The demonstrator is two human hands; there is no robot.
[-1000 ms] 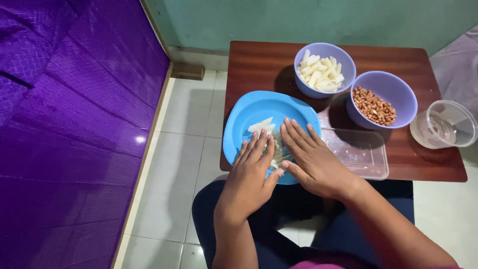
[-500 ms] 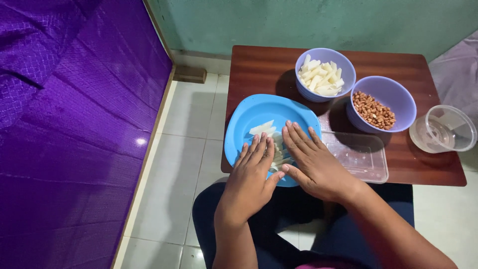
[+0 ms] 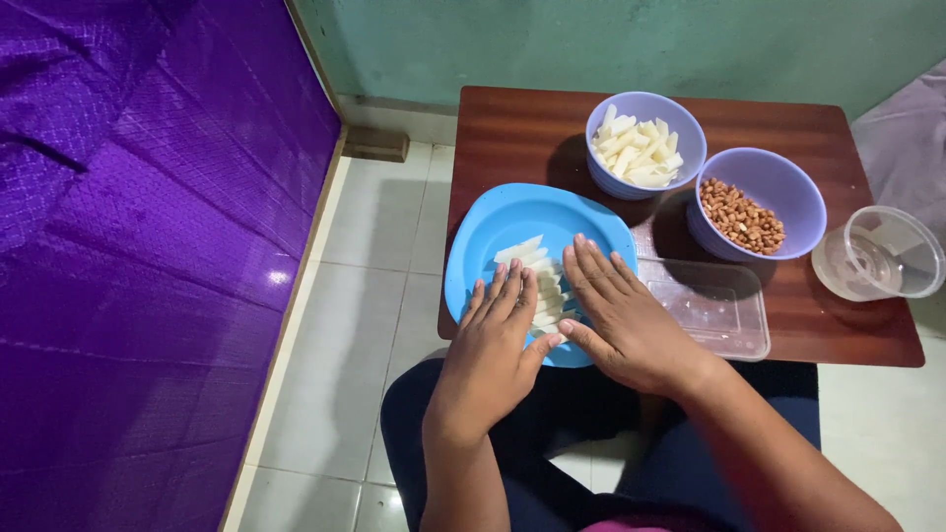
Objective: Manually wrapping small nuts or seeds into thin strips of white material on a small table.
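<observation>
Far left we see a purple cloth (image 3: 138, 227) beside pale floor tiles (image 3: 374, 246). On the near left corner of the brown table (image 3: 522, 133) sits a blue plate (image 3: 493, 232) holding pale white sticks (image 3: 537, 271), cut lengthwise and lined up in a rough row. Our left hand (image 3: 498, 345) lies flat, fingers together, on the sticks' near left side; our right hand (image 3: 621, 315) lies flat just beside it, fingers spread a bit, thumbs nearly touching. Neither hand grips anything; both press open-palmed. Most sticks are hidden under the hands, so count unclear. Further right: a purple bowl of white sticks (image 3: 641, 143), a purple bowl of peanuts (image 3: 754, 207), a clear rectangular tub (image 3: 714, 305) partly covered by the right wrist, and a clear round cup (image 3: 877, 256), contents hard to make out.
</observation>
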